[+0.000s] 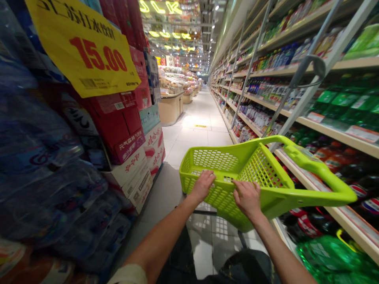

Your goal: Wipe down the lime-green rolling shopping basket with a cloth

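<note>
Green cart rim (224, 184) — open aisle (199, 136) beyond

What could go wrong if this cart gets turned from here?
The handle of the green cart juts toward the shelves; turning it might knock the bottles. Swinging its other end left might bump the stacked cartons. Left hand and right hand are on its side rim, off the handle, so steering may be loose.
</note>
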Tool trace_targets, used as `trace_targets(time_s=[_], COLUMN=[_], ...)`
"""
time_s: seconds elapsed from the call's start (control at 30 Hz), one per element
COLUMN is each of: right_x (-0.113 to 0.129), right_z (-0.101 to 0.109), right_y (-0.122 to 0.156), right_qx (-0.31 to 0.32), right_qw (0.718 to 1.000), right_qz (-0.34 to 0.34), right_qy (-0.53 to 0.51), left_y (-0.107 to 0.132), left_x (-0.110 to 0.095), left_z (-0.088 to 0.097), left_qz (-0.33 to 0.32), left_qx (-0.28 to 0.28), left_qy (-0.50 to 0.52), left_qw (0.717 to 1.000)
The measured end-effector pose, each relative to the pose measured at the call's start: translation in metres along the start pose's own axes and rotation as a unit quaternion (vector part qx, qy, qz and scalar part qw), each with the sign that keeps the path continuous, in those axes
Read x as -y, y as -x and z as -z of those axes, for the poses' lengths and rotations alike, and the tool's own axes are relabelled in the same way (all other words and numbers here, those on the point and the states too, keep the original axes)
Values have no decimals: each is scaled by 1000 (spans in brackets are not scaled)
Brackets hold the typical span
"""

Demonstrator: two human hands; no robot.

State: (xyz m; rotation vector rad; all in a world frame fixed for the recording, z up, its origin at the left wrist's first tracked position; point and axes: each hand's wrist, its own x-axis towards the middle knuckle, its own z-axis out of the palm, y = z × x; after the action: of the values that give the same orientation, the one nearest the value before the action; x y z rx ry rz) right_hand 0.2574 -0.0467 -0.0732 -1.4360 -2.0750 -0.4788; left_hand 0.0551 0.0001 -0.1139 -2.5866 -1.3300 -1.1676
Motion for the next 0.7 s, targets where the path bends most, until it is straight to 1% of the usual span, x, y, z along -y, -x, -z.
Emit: trace_targets(time_s=[0.03,0.07,0.1,0.2,0.23,0.27,0.33,0.43,0.5,0.53,0.6,0.63,0.7], right_x=[-2,-4,-5,-5,-5,-4,-2,-1,-2,-3,-5,-6,-9], right_z=[1,1,2,1,-1,-2,-4,-6,-6,-5,-4,-4,-3], right_y=[1,1,2,2,2,2,1,-1,-2,-2,-3,-3,-3], right_qx=[5,10,13,10,5,-1,-11,-16,-15,-14,-12,-8,5], right_qw=[1000,1000,1000,1000,1000,1000,1000,1000,1000,1000,1000,1000,1000], right_qz=[4,7,10,7,2,-4,-13,-7,0,0,-1,-1,7], right_qy=[0,1,2,2,1,0,-2,-4,-5,-5,-3,-1,3], left_y=[0,2,6,17,19,20,17,8,3,1,-1,0,4], left_x=[2,7,16,45,50,51,42,13,-3,-8,-8,-4,13], left_z=[2,6,12,33,36,37,31,13,5,2,2,4,12], left_qz=[-13,-11,4,96,118,125,104,56,48,51,61,61,49], left_qx=[14,22,23,-5,-14,-17,-11,2,0,-3,-4,2,23], left_qy=[2,1,-3,-25,-31,-34,-31,-34,-42,-46,-50,-48,-41], left_qw=[1000,1000,1000,995,992,991,994,998,998,998,997,997,998])
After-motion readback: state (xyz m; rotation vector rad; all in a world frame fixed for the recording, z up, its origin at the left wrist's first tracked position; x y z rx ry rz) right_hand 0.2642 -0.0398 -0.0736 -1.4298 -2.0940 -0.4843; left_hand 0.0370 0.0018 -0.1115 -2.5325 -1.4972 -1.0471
